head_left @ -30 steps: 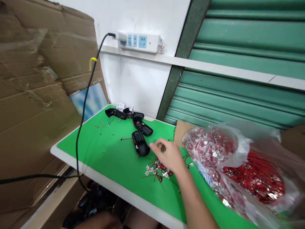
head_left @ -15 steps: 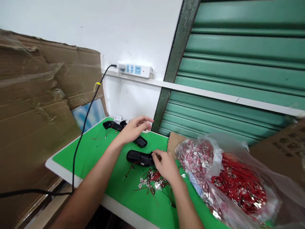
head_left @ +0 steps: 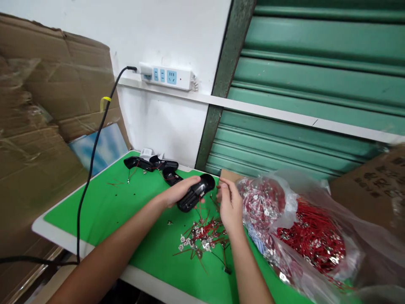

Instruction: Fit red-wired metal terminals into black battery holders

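My left hand [head_left: 182,192] grips a black plastic housing [head_left: 205,184], elongated with a rounded end, tilted above the green mat. A thin red wire hangs below it. Just right of its rounded end is my right hand [head_left: 230,207], thumb and fingers drawn together. Whatever lies between those fingertips is too small to make out. Under the hands, a loose pile of red wires with small silver metal contacts [head_left: 202,236] is spread on the mat. Several similar black housings [head_left: 138,163] lie farther back, some with thin wires attached.
A green mat [head_left: 95,211] covers the white-edged table. At right sits a clear plastic bag [head_left: 316,240] full of red-wired contacts. A black cable [head_left: 91,160] runs from the power strip [head_left: 167,76] across the table's left side. Cardboard [head_left: 47,105] stands at left, a green shutter [head_left: 300,84] behind.
My left hand has come down and taken hold of the black housing, which is now lifted and turned. My right hand has left the housing and sits beside its end. The view has shifted slightly.
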A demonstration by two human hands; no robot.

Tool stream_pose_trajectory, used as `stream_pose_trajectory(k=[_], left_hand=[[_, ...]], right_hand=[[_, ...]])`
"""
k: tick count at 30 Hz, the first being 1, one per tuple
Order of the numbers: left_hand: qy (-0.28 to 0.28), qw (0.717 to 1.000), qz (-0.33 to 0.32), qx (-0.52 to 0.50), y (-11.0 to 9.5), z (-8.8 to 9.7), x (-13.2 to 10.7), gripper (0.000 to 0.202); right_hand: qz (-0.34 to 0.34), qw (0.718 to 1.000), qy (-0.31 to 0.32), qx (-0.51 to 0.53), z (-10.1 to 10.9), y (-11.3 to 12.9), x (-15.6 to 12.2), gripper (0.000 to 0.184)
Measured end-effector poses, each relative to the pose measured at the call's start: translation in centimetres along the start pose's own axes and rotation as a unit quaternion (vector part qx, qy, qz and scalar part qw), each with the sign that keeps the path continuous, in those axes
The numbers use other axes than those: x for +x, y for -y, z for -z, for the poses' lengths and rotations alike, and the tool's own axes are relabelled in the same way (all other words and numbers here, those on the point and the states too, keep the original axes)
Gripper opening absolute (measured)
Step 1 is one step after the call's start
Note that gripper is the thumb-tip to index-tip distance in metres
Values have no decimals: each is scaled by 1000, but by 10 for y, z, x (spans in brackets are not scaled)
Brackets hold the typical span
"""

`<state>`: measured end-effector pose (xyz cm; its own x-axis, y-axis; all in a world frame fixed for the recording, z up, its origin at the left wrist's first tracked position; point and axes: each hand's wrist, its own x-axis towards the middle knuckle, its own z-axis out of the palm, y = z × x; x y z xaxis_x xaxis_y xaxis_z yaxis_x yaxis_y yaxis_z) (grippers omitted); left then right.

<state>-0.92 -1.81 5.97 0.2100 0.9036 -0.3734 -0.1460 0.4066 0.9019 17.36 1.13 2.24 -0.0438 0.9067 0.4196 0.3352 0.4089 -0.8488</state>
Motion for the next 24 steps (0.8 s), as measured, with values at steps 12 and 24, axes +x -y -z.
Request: stream_pose_trajectory(k=[12, 24], left_hand=[[-87, 950, -178, -241, -1, 9, 11, 30], [-135, 950, -178, -219, -9, 6, 6, 28]], right_hand=[[6, 906, 376, -196, 10, 10, -14, 11], [14, 961, 249, -117, 6, -4, -2, 15]])
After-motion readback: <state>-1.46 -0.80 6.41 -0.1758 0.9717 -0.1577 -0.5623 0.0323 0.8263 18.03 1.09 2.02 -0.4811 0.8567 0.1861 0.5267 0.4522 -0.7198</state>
